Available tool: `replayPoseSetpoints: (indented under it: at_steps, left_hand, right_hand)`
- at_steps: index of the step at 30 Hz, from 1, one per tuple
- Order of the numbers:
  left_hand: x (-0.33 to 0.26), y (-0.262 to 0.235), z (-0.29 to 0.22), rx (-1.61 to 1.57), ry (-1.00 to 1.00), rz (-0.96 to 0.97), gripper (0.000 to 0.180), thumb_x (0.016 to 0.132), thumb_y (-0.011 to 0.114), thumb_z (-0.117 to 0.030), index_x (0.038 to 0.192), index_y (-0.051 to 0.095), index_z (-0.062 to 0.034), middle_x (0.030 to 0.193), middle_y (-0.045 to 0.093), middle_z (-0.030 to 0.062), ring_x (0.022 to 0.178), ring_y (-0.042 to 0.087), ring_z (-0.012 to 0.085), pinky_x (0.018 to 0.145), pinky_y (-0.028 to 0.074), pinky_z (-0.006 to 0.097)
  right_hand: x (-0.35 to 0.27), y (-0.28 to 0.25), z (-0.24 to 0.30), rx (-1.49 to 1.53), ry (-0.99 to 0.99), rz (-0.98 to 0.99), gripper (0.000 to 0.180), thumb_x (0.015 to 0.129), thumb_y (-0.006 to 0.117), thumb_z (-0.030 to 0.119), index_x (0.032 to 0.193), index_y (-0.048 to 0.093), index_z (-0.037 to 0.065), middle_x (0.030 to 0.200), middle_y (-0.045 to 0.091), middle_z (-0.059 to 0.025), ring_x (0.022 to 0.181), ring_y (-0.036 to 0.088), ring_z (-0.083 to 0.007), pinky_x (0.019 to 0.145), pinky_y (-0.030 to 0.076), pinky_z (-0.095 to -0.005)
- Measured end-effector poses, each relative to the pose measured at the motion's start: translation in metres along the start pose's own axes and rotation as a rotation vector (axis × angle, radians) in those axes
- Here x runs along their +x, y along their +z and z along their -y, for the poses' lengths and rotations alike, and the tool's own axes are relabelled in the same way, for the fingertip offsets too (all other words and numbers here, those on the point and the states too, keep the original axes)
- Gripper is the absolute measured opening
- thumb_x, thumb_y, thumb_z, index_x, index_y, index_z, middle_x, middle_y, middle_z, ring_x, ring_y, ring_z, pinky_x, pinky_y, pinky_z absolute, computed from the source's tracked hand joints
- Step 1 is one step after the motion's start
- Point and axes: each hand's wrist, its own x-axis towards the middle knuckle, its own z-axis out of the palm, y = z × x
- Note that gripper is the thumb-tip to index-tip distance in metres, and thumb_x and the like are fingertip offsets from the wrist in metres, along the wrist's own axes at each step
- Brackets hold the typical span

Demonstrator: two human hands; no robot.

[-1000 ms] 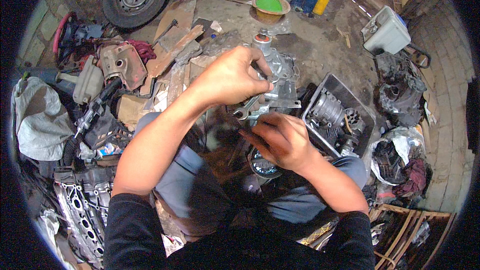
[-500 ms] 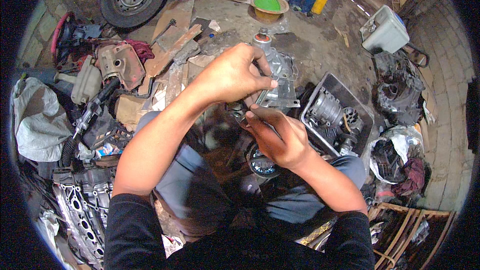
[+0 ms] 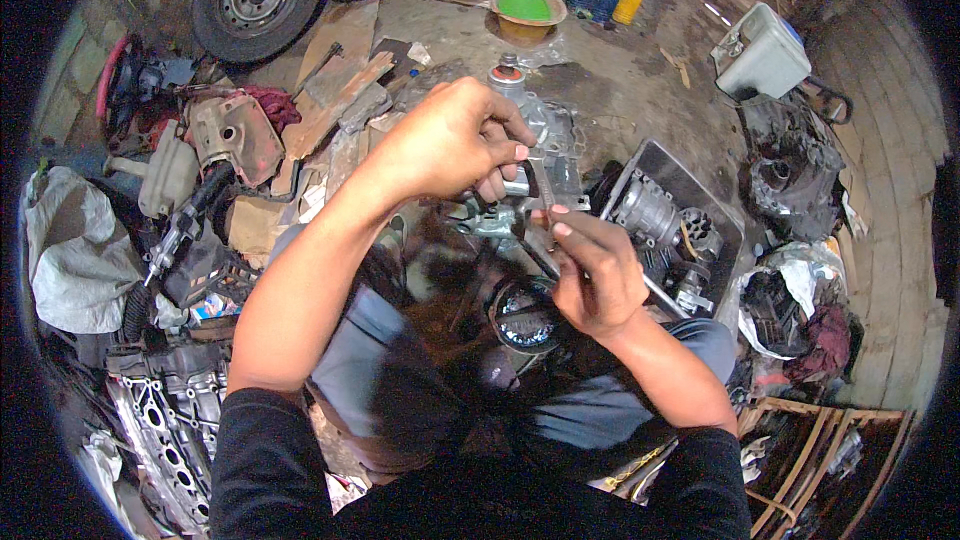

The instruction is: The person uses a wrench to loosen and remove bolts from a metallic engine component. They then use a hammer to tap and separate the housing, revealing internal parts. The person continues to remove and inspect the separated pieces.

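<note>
Basically, right hand (image 3: 602, 265) pinches a slim steel wrench (image 3: 546, 186) at its fingertips.
Probably light, stiff, maybe greasy: mid-shank's the grab spot. Left hand (image 3: 468, 142), up-left of those fingertips, half curled, can't tell on what.

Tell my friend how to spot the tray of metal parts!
Find the person's blue-grey right trouser leg. Just past it, beside the right hand, the tray lies at a slant. Unlike the crumpled white bag to its right, it's straight-sided, dark inside and loaded with metal parts.
</note>
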Motion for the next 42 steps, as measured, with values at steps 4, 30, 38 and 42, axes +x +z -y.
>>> replayPoseSetpoints:
  at_steps: [4, 30, 38, 42]
  left_hand:
    - [0.002, -0.001, 0.000, -0.016, -0.024, 0.015, 0.019, 0.089, 0.072, -0.009, 0.100, 0.071, 0.0059, 0.073, 0.072, 0.0111, 0.058, 0.068, 0.0153, 0.054, 0.053, 0.030]
    - [-0.004, -0.003, 0.002, 0.340, 0.283, -0.092, 0.016, 0.084, 0.072, -0.012, 0.095, 0.075, -0.0008, 0.078, 0.072, 0.0157, 0.071, 0.071, 0.0266, 0.067, 0.054, 0.039]
    - [-0.005, -0.004, 0.007, 0.461, 0.356, -0.131, 0.015, 0.084, 0.071, -0.013, 0.095, 0.076, -0.0042, 0.087, 0.072, 0.0181, 0.082, 0.070, 0.0347, 0.076, 0.053, 0.043]
    - [-0.007, -0.006, 0.004, 0.459, 0.322, -0.128, 0.016, 0.083, 0.072, -0.014, 0.095, 0.076, -0.0040, 0.087, 0.073, 0.0182, 0.082, 0.070, 0.0352, 0.076, 0.054, 0.043]
  right_hand:
    - [-0.003, -0.004, -0.011, 0.144, 0.143, -0.104, 0.023, 0.090, 0.066, -0.002, 0.112, 0.059, -0.003, 0.107, 0.070, -0.0219, 0.096, 0.071, -0.0293, 0.077, 0.060, -0.0374]
    - [0.003, -0.005, -0.040, 0.244, 0.789, -0.138, 0.010, 0.096, 0.057, -0.003, 0.101, 0.065, -0.005, 0.090, 0.072, -0.0156, 0.085, 0.072, -0.0217, 0.076, 0.057, -0.0328]
    - [0.045, -0.024, -0.090, 0.011, 0.500, 0.269, 0.010, 0.087, 0.065, 0.002, 0.096, 0.070, 0.000, 0.091, 0.070, -0.0183, 0.088, 0.068, -0.0354, 0.080, 0.052, -0.0380]
    - [0.063, -0.018, -0.106, 0.192, 0.450, 0.349, 0.015, 0.085, 0.068, 0.004, 0.098, 0.076, 0.003, 0.094, 0.071, -0.0147, 0.093, 0.068, -0.0293, 0.083, 0.051, -0.0378]
